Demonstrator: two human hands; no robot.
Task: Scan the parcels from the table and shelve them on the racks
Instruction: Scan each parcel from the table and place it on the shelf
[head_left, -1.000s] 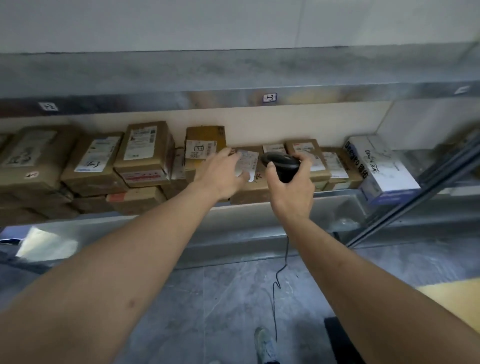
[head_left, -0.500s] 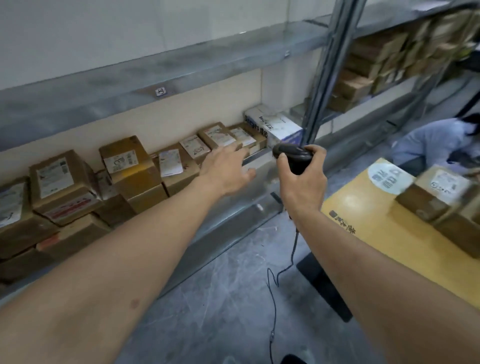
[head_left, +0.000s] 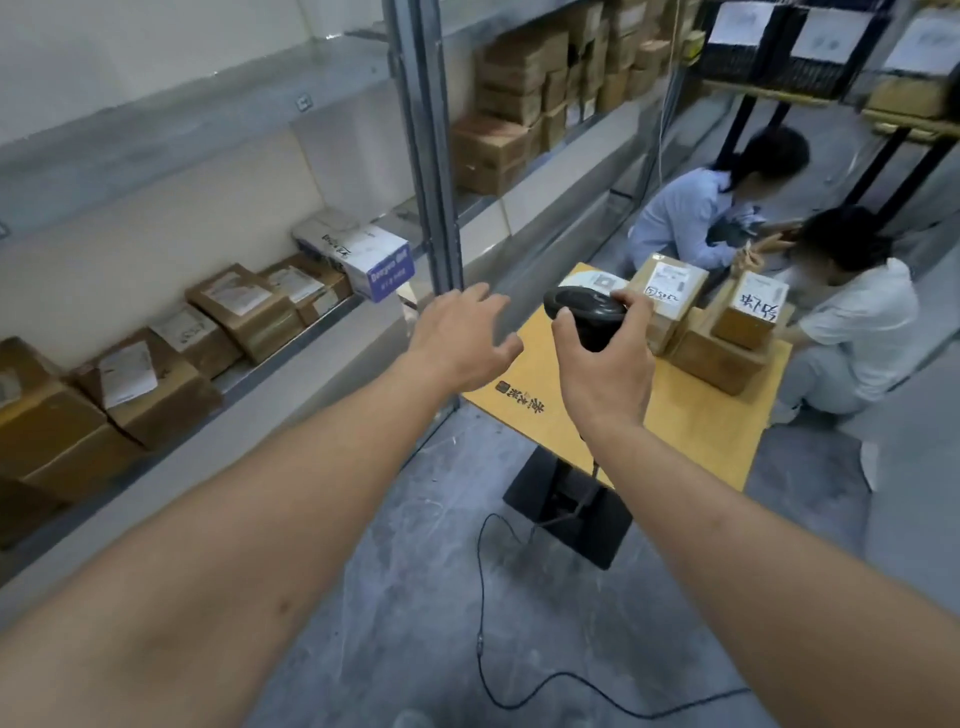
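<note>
The right hand (head_left: 605, 374) is seen just right of the frame's centre, its fingers (head_left: 631, 301) and thumb curled round a black scanner (head_left: 584, 317), which is gripped firmly and held above the near edge of the yellow bench (head_left: 696, 426). A black cable (head_left: 483, 613) is trailed from below the scanner down across the grey floor (head_left: 415, 571) toward the bottom of the frame. The left hand (head_left: 460, 345) is held out at the centre, fingers spread wide and loose, with nothing gripped; it is seen in front of the grey rack upright (head_left: 431, 156), and contact with it cannot be judged.

On the bench, right of centre, the parcels are found: one labelled parcel (head_left: 667, 291) is partly hidden behind the right hand, a lower brown box (head_left: 719, 358) lies just beside it, and a smaller box with handwriting (head_left: 750, 312) is stacked on top of that. The bench is carried on a black pedestal base (head_left: 569, 512), seen below centre.

Along the left of the frame a low rack shelf (head_left: 291, 338) is lined with brown labelled parcels (head_left: 244, 306), and a white-and-blue box (head_left: 363, 254) is placed at the row's far end, beside the upright. More brown boxes (head_left: 524, 104) are stacked on the rack at upper centre. At the upper right, two people are crouched on the floor beyond the bench, one in a pale blue shirt (head_left: 680, 218), one in white (head_left: 862, 322).
</note>
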